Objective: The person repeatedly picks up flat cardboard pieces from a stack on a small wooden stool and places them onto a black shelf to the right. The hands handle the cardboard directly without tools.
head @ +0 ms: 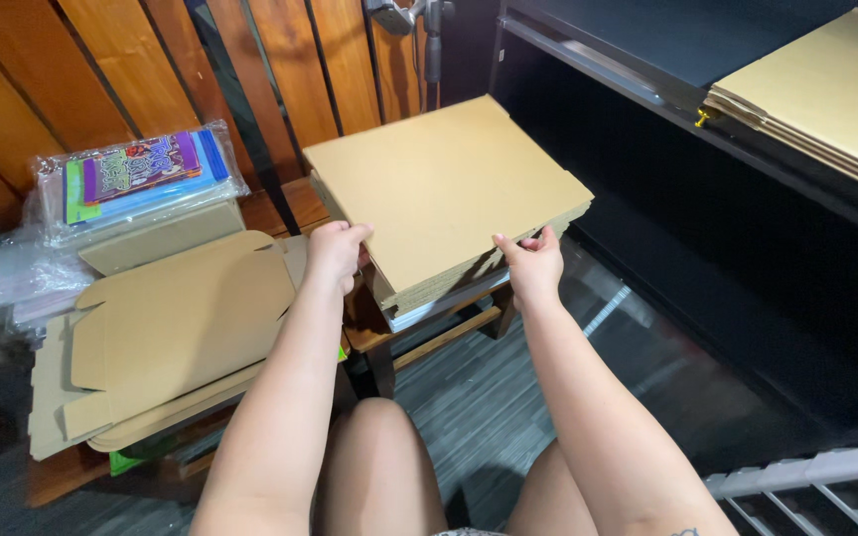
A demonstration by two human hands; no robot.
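A stack of flat brown cardboard sheets [444, 189] lies on a small wooden stool [429, 333] in front of me. My left hand [335, 253] grips the stack's near left edge. At the near right edge my right hand [531, 263] pinches the top sheets, thumb on top. The stack looks slightly lifted at the near side. Both forearms reach out over my knees.
Unfolded die-cut cardboard box blanks [171, 328] pile up at the left. Behind them sit plastic-wrapped colourful packs [136, 174]. Another cardboard stack [826, 94] rests on a black shelf [647, 40] at upper right. A wooden slat wall [151, 60] stands behind.
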